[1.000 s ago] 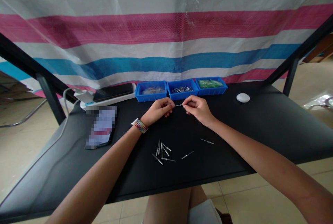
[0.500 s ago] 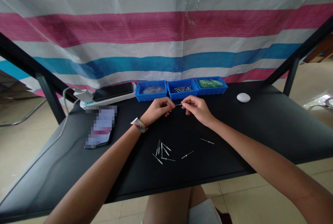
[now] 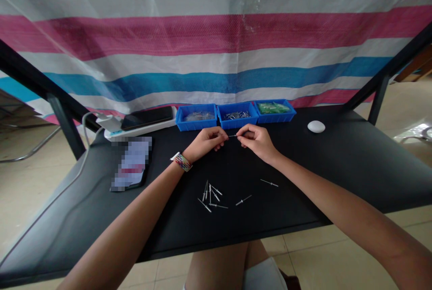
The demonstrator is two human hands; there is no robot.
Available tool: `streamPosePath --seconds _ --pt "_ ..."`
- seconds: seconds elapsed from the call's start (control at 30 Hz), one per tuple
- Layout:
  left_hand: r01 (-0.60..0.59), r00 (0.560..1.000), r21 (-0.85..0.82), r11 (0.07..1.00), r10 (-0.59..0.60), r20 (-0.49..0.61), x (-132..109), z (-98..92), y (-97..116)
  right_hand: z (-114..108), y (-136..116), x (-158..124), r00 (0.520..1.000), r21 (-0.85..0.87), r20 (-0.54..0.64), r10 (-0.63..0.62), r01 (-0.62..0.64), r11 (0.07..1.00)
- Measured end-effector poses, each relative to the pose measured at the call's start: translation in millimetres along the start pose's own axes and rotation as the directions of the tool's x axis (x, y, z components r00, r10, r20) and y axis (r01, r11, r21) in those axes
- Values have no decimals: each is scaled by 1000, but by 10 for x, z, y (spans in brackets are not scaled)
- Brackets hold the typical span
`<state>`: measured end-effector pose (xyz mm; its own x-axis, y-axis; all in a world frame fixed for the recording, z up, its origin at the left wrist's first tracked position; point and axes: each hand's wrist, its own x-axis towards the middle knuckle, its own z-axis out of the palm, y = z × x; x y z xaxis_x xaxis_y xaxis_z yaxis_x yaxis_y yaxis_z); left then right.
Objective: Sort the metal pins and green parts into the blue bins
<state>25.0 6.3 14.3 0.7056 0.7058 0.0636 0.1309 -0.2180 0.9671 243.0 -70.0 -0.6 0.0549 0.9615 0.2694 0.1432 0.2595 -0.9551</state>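
Observation:
Between my two hands a thin metal pop rivet (image 3: 232,136) is held level, just in front of the blue bins. My left hand (image 3: 209,139) pinches one end, and my right hand (image 3: 255,140) pinches the other; the fingertips hide both ends. Nearer to me, a loose cluster of several pop rivets (image 3: 209,194) lies on the black table (image 3: 162,222). Two more lie apart on the right, one rivet (image 3: 243,200) low and another rivet (image 3: 269,183) higher up.
Three blue bins stand in a row: a left bin (image 3: 197,125) with small clear packets, a middle bin (image 3: 236,123) of metal rivets, a right bin (image 3: 276,117) with green packets. A phone (image 3: 133,164), a power strip (image 3: 141,131) and a white mouse (image 3: 316,127) flank my hands.
My right fingertips have shifted very slightly to the right, and a little more of the rivet's middle shows. The rivets on the table lie as before.

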Motion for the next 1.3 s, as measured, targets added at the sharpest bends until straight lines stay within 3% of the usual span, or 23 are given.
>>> streamPosePath --seconds 0.57,1.07,1.3 --pt "-32 999 -56 998 30 -38 -13 -1 9 -6 -17 10 999 81 33 28 -30 996" --pt "9 1000 -26 1000 -9 -11 -5 7 21 -2 -8 -5 1000 -14 -7 -10 10 1000" --pt "-19 1000 -40 999 18 -23 -11 -8 16 5 -25 8 1000 39 11 8 -9 999"
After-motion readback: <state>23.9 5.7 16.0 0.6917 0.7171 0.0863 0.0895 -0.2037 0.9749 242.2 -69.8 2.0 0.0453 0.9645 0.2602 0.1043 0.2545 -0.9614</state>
